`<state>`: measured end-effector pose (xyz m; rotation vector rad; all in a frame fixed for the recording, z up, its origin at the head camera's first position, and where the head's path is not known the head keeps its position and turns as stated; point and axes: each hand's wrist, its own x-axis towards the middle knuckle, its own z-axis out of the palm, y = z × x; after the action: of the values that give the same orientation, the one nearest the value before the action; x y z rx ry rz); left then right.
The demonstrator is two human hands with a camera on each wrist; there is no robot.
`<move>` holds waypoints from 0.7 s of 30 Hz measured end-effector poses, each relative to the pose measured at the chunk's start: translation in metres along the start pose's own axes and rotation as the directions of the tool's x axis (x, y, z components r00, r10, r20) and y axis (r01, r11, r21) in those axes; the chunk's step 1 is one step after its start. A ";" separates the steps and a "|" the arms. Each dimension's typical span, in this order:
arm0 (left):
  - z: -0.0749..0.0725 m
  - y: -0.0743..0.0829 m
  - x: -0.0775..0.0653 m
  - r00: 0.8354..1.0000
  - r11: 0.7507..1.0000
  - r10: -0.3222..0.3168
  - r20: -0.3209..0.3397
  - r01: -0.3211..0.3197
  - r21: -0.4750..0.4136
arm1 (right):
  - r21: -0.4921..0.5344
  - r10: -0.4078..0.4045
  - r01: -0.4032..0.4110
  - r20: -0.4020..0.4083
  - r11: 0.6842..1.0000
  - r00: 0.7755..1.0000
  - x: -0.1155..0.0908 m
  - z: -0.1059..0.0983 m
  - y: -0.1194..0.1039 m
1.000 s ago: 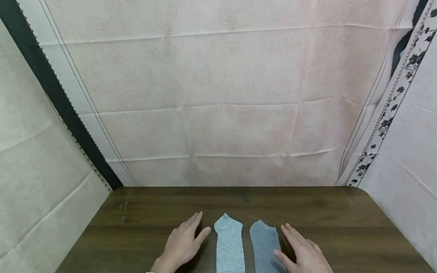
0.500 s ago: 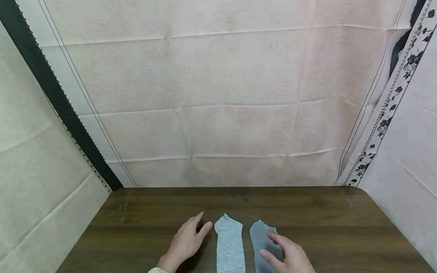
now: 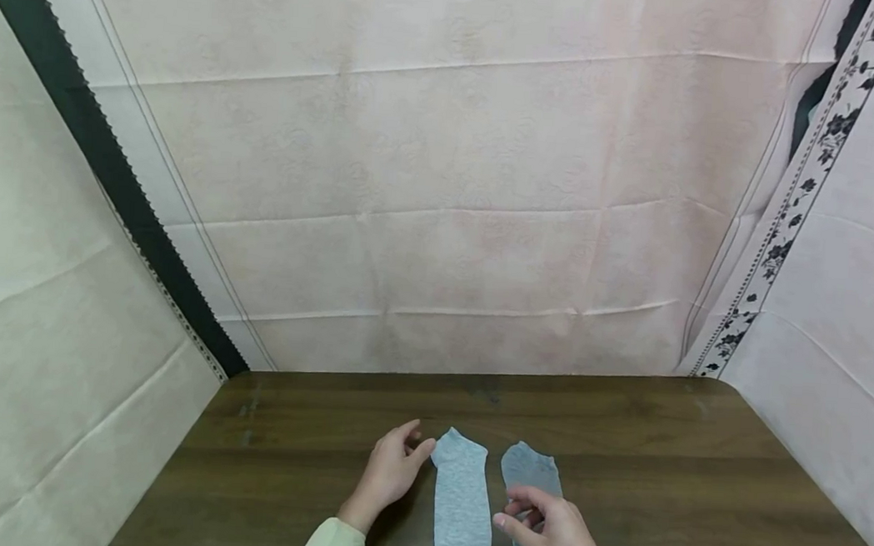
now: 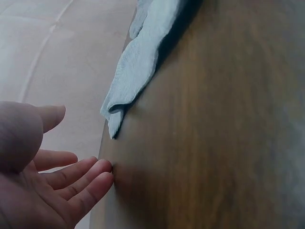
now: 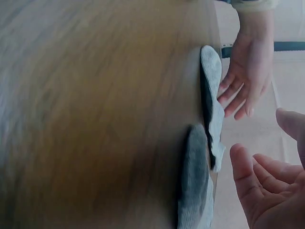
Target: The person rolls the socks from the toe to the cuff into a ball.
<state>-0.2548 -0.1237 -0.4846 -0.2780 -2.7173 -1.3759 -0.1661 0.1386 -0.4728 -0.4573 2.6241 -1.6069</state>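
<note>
Two ankle socks lie flat side by side on the wooden table: a light grey sock (image 3: 463, 508) on the left, a darker blue-grey sock (image 3: 530, 467) on the right. Beside the light sock's cuff is my left hand (image 3: 391, 471), its thumb tip right at the cuff edge. In the left wrist view its fingers are relaxed, apart from the light sock (image 4: 136, 69). My right hand (image 3: 552, 535) hovers over the darker sock and covers part of it, fingers loosely bent. The right wrist view shows nothing between its thumb and fingers (image 5: 243, 162).
The brown wooden table (image 3: 695, 472) has rounded back corners. Pale patterned cloth (image 3: 450, 182) hangs behind it, with more cloth on both sides. A black strip (image 3: 127, 179) runs down at the left, and a floral border (image 3: 794, 211) at the right.
My right hand has moved left from the darker sock's right edge to over it, its fingers bending more. My left hand has shifted slightly right, toward the light sock's cuff. Both socks lie still.
</note>
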 end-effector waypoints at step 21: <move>0.014 0.005 0.009 1.000 0.999 -0.006 -0.006 0.006 -0.048 | -0.033 -0.053 0.060 0.172 0.998 0.984 0.008 0.017 0.004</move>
<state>-0.2626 -0.1087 -0.4878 -0.2688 -2.6857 -1.4428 -0.1718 0.1236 -0.4837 -0.6469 2.5400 -1.4617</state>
